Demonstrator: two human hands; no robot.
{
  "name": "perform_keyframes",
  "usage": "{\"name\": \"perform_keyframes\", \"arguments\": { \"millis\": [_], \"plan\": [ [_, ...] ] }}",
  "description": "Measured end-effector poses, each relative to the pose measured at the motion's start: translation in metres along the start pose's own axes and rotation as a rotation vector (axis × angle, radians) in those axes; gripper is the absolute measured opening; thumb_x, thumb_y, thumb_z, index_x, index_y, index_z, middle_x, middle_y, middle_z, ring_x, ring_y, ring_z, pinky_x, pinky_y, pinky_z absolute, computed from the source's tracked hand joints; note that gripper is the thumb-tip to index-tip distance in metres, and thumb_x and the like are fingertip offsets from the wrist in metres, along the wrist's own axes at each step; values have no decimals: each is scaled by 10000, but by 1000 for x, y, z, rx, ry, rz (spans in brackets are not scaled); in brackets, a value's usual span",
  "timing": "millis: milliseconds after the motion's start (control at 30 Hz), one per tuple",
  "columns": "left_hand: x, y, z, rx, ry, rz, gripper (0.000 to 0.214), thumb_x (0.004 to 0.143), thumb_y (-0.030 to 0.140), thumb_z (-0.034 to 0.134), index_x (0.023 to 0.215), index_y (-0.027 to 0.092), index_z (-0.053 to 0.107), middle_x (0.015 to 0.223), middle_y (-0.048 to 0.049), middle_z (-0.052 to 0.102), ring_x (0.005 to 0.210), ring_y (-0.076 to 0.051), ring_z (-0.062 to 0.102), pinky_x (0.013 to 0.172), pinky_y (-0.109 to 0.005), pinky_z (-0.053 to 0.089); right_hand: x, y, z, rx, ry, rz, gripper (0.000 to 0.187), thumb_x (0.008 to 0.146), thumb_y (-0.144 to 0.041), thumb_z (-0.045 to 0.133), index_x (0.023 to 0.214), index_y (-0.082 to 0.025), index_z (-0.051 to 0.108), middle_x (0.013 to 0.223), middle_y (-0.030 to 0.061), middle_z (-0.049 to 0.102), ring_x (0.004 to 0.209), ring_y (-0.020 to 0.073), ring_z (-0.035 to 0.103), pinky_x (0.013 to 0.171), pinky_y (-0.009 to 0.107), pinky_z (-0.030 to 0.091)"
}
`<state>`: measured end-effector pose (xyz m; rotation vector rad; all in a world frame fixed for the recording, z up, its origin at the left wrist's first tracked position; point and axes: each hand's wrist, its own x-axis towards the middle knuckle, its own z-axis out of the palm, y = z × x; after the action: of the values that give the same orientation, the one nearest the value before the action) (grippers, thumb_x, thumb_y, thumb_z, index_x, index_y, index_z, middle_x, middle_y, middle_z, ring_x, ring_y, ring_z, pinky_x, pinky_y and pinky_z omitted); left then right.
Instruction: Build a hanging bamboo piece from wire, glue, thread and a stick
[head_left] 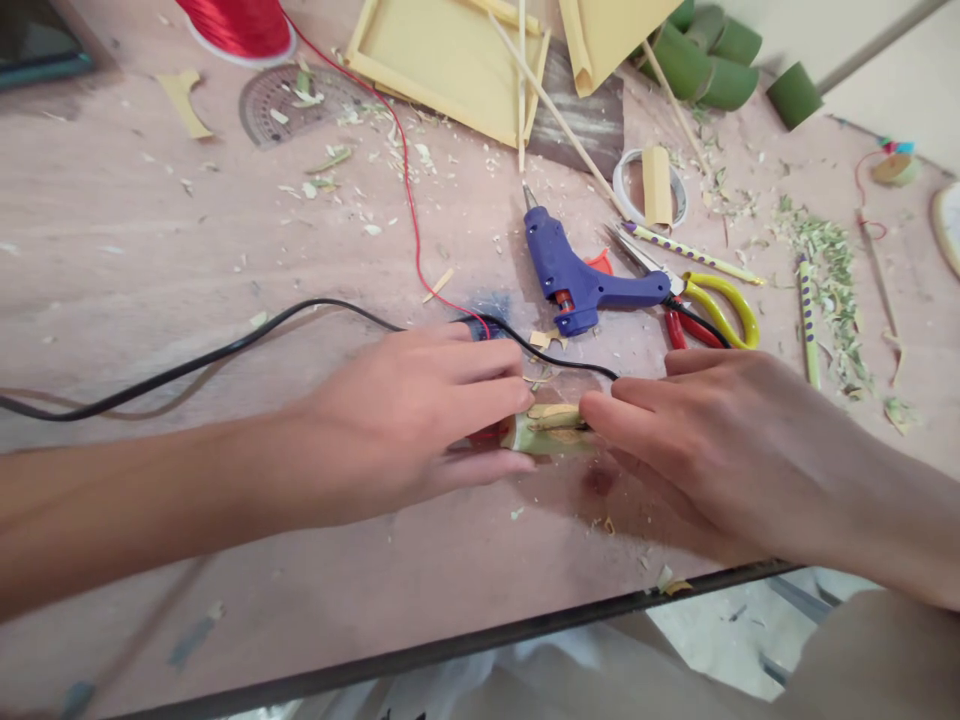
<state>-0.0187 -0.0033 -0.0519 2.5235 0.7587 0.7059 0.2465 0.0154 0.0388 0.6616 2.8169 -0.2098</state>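
A short pale-green piece of bamboo (553, 432) lies low over the table, near its front edge. My left hand (420, 410) closes on its left end, with thumb and fingers on either side. At its right end, my right hand (697, 430) has its fingers curled onto the piece, hiding that end. A red thread (409, 190) runs from a red spool (240, 25) down to the fingers of my left hand, and some red shows beneath them. A black cable (277, 318) passes just behind both hands.
Behind my hands lie a blue glue gun (562, 265), yellow-handled scissors (720, 305), a tape roll (679, 190) and dotted pencils (807, 320). Farther back are a yellow paper tray (435, 60) and green bamboo sections (727, 80). Shavings (829, 270) litter the wooden table (315, 590).
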Motion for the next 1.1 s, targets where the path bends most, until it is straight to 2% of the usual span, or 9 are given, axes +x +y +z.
{"name": "perform_keyframes", "arguments": {
  "millis": [267,433,667,800,900,1100],
  "plan": [
    [1,-1,-3,-3,0,29,351,1149,441,551,989,185,730,967,-54,717,756,-223,548,714,-352,430,3,9,-9,144,-137,22,283,1081,-447,609,897,-253,516,655,-52,589,553,168,454,640,348,186],
    [1,-2,-4,20,-4,25,337,1160,414,533,1016,179,725,987,-53,722,774,-224,550,717,-355,427,-1,14,-13,282,-210,15,215,1121,-359,535,940,-244,557,675,-50,576,585,159,469,648,346,181],
    [-2,-3,-1,42,3,27,372,1157,465,537,1005,186,730,978,-44,720,777,-225,538,725,-369,415,-2,6,-7,208,-113,49,270,1115,-358,497,880,-230,529,681,-24,587,590,162,393,671,354,156],
    [-2,-2,-2,13,-21,-11,238,1118,386,646,1037,180,733,995,-38,713,812,-219,564,770,-364,432,1,1,-6,146,-63,38,263,1092,-356,522,864,-226,520,675,-19,586,580,155,380,669,355,146],
    [0,-2,-3,-36,-20,-14,254,1093,419,684,1025,180,737,968,-34,709,810,-221,595,762,-374,446,1,-2,-3,95,-37,40,269,1082,-379,535,862,-224,523,676,-15,591,577,157,389,665,353,150],
    [1,-1,-5,-23,-45,-47,267,1134,400,597,1019,199,730,989,-17,714,834,-195,635,767,-353,470,-2,-8,5,28,31,62,145,1030,-287,574,906,-228,528,681,-24,613,549,158,387,675,354,164]
  ]
}}
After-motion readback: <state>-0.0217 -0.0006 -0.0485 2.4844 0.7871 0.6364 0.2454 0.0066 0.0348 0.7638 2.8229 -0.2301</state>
